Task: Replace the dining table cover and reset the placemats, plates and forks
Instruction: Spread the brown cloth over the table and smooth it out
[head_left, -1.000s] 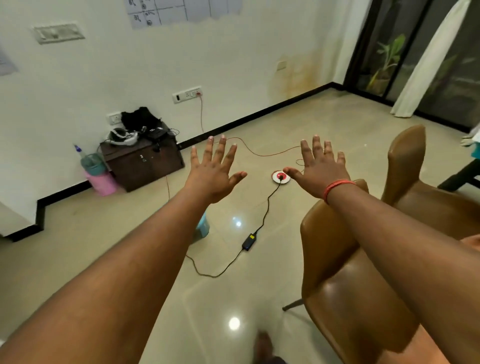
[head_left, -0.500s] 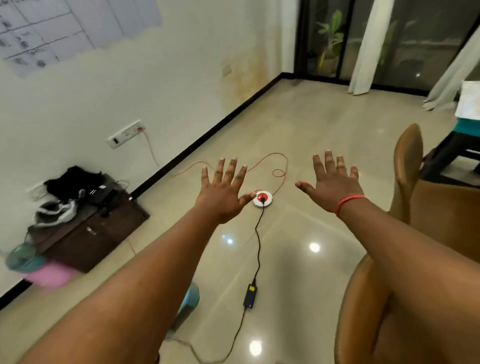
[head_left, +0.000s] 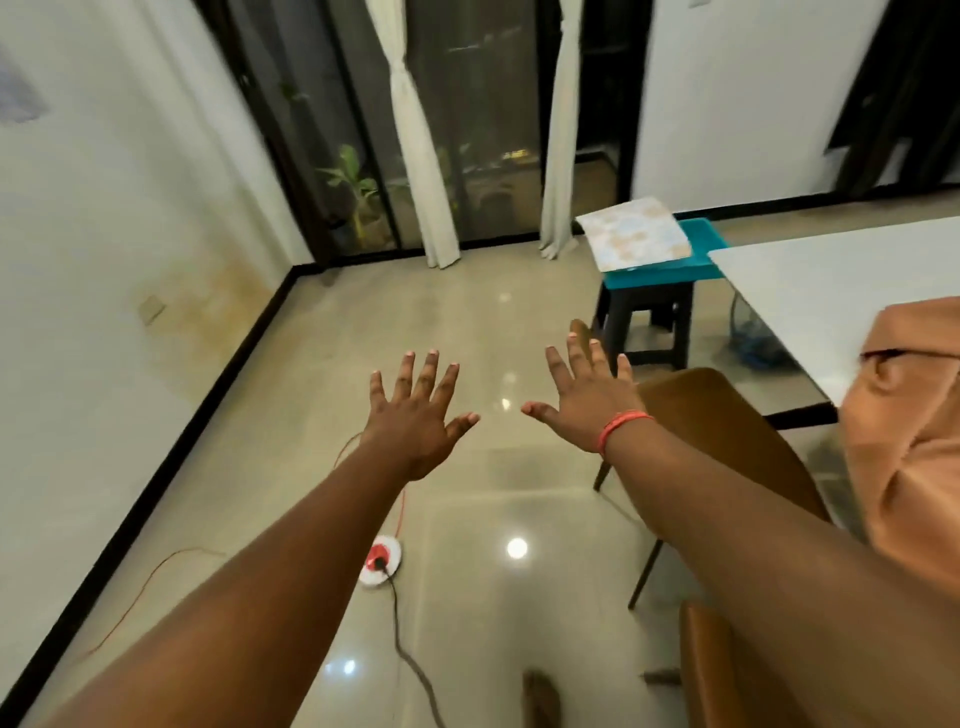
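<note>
Dining table (head_left: 831, 280) – one, bare white top | left hand (head_left: 415, 421), right hand (head_left: 587, 400) – two, each grip splayed, empty

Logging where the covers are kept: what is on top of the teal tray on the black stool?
A flat folded patterned sheet lies on the teal tray, overhanging its near-left rim. The black stool carries the tray. Anything beneath the sheet is covered.
</note>
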